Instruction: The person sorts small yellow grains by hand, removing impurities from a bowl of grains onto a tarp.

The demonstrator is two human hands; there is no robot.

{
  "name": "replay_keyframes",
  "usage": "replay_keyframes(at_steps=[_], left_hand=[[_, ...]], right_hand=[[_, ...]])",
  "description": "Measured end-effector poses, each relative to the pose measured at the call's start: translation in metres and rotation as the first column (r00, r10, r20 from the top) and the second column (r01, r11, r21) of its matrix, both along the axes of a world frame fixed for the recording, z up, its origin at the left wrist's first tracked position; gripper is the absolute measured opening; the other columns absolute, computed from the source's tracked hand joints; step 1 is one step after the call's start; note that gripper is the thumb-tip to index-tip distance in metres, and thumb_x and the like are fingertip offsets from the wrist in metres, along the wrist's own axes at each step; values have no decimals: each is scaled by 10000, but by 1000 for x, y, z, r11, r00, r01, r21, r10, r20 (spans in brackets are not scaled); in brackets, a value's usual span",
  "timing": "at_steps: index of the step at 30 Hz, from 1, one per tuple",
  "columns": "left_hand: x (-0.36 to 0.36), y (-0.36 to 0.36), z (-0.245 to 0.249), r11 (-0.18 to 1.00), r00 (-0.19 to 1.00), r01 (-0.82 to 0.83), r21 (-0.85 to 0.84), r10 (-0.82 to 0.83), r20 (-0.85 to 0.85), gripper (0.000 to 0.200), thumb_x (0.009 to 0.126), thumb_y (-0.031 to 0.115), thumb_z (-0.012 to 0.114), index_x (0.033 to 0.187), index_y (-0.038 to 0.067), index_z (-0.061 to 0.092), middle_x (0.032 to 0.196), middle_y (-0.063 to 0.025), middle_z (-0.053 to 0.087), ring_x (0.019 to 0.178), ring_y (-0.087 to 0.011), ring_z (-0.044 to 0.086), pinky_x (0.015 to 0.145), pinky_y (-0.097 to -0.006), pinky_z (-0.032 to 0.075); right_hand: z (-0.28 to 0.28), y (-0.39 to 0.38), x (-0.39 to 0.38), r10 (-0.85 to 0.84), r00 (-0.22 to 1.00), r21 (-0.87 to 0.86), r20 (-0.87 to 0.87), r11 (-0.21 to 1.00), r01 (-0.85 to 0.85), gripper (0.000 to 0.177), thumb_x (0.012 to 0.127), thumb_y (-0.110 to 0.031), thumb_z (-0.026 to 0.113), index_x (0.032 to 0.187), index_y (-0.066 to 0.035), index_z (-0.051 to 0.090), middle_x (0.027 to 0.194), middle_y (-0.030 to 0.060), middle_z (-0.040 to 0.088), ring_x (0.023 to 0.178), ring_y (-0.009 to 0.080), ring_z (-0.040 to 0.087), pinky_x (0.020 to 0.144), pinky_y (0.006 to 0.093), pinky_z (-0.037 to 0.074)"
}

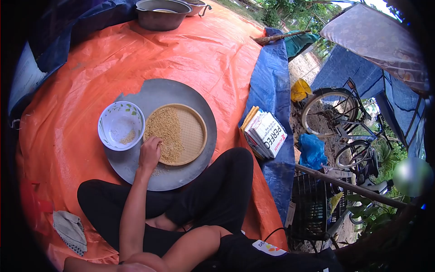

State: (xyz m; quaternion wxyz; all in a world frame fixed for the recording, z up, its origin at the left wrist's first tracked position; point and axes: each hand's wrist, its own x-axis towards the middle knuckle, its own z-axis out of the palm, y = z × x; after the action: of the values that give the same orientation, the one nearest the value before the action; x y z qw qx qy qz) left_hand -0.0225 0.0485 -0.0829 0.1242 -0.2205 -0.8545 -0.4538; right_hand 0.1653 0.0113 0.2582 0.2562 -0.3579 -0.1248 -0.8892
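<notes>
My left hand point(151, 148) is at the near left part of a round woven basket point(195, 136), its fingers bent together in a pinch at the grain. Small golden-brown grain point(167, 124), like unhusked rice, covers the left side of the basket. Beside it on the left stands a white bowl point(115, 122) with a green leaf pattern and a small heap of pale grains point(128, 137) inside. Basket and bowl both rest on a large round grey tray point(190, 93). My right arm folds across my lap toward my left elbow; its fingers cannot be made out.
An orange tarp point(217, 59) lies beneath everything. Two pots point(163, 16) stand at the far edge. To the right lie stacked folded bags point(265, 133) on a blue tarp point(272, 77), with bicycles point(331, 111) beyond. A grey cloth point(70, 231) lies at the lower left.
</notes>
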Motion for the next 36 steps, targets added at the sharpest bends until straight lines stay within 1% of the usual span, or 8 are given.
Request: replay_keyframes(at_steps=[4, 7, 9, 12, 13, 20, 29, 36], left_hand=[[-1, 2, 14, 1000, 999, -19, -2, 19, 34, 147, 835, -45, 651, 959, 23, 691, 939, -135, 695, 870, -349, 685, 772, -433, 549], [4, 1, 47, 982, 995, -46, 185, 29, 92, 115, 847, 1, 706, 960, 26, 701, 890, -117, 725, 811, -284, 719, 728, -379, 563], [7, -6, 80, 942, 986, -107, 318, 59, 158, 116, 855, 21, 731, 967, 23, 704, 895, -103, 746, 804, -230, 732, 723, -347, 567], [26, -32, 136, 848, 956, -176, 499, 26, 292, 150, 875, 33, 748, 1012, 8, 692, 933, -76, 760, 846, -143, 718, 762, -298, 551], [31, -40, 139, 808, 953, -169, 564, -11, 301, 166, 879, 34, 754, 1028, 8, 688, 938, -70, 758, 858, -127, 710, 777, -287, 544], [61, -45, 88, 736, 882, -197, 647, -155, 445, 206, 883, 41, 770, 1064, 12, 679, 967, -66, 754, 905, -105, 696, 755, -260, 508], [54, -32, 76, 780, 879, -125, 613, -199, 433, 233, 891, 43, 763, 1099, 6, 665, 975, -74, 752, 921, -110, 700, 757, -256, 503], [56, -35, 89, 882, 913, -90, 463, -112, 392, 230, 885, 48, 755, 1097, 14, 669, 937, -54, 757, 905, -136, 716, 744, -291, 514]], right_hand=[[-10, 15, -17, 0, 999, 49, 41, 999, -2, 620, 1039, -565, 393, 694, -61, 503, 613, 51, 494, 582, 182, 491, 828, 372, 525], [-43, 40, -47, -120, 992, 357, 38, 929, 99, 624, 1044, -548, 390, 690, -49, 509, 630, 58, 503, 594, 189, 495, 790, 361, 517], [-95, 74, -62, -468, 874, 804, -133, 464, 371, 526, 1066, -399, 425, 765, 4, 578, 746, 89, 582, 708, 185, 567, 733, 327, 485], [-155, 133, -94, -380, 485, 614, -788, -546, 570, 182, 940, -127, 696, 834, 17, 661, 728, 51, 672, 669, 101, 625, 628, 287, 478], [-176, 147, -102, -360, 495, 600, -791, -612, 515, 168, 934, -130, 705, 859, 16, 672, 727, 56, 682, 655, 96, 629, 617, 279, 482], [-250, 171, -105, -448, 834, 944, -323, -92, 316, 170, 996, -102, 644, 1112, 18, 680, 945, 31, 705, 838, 82, 629, 760, 245, 509], [-255, 175, -115, -434, 706, 822, -560, -399, 407, 236, 1018, -168, 619, 1051, 44, 717, 801, 69, 711, 735, 97, 650, 665, 275, 522], [-260, 172, -115, -465, 640, 786, -612, -446, 428, 180, 946, -137, 660, 927, 30, 724, 685, 46, 659, 619, 73, 565, 562, 272, 448]])
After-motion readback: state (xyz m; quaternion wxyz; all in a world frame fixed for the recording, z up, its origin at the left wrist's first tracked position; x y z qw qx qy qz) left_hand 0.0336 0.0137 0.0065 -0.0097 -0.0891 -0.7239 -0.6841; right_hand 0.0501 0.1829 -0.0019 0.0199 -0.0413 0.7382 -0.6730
